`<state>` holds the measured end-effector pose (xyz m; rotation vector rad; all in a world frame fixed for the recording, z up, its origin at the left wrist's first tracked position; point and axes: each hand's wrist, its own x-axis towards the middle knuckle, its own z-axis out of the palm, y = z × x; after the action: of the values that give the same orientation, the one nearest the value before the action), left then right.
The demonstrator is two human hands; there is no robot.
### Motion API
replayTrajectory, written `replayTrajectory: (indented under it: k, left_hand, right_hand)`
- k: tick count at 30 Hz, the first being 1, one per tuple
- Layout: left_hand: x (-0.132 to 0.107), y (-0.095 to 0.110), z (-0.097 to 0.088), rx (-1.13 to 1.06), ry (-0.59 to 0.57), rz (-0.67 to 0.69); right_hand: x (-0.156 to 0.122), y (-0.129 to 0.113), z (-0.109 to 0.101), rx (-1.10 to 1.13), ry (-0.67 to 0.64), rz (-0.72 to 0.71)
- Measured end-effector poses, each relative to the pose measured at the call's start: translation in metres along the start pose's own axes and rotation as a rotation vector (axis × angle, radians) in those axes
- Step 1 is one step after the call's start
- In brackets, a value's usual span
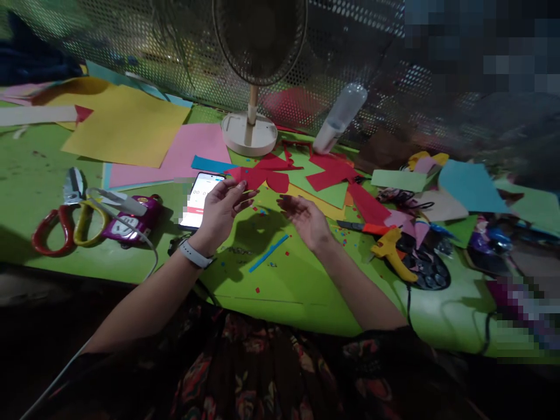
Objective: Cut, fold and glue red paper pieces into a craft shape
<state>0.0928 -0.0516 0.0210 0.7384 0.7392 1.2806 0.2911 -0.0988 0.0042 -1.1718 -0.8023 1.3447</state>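
Observation:
My left hand (223, 204), with a pale watch band (195, 254) on the wrist, is raised over the table beside a lit phone (202, 201). Its thumb and fingertips close at a small pinkish-red paper piece (235, 173), which overlaps other red paper scraps (265, 175) behind. My right hand (308, 221) hovers to the right, palm turned inward, fingers loosely curled and apart, holding nothing. Below and between the hands lie a narrow blue paper strip (268, 253) and tiny red and blue bits.
Scissors (72, 216) and a purple power socket (133, 221) with a white cable lie left. Yellow paper (131, 125) and pink paper (188, 149) spread behind. A fan (249, 134) and bottle (341, 119) stand at the back. A yellow glue gun (394, 254) and cutter (361, 226) lie right.

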Motion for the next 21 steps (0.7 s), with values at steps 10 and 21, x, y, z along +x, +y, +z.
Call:
replayTrajectory:
  k: [10,21]
  left_hand:
    - [-0.002,-0.007,-0.001,-0.014,0.015,-0.038]
    - [-0.018,-0.020,0.008,-0.008,-0.048,-0.192]
  right_hand:
    - [-0.009,-0.020,0.002,0.365,0.186,0.085]
    - [-0.014,-0.010,0.043,-0.085,0.143,-0.341]
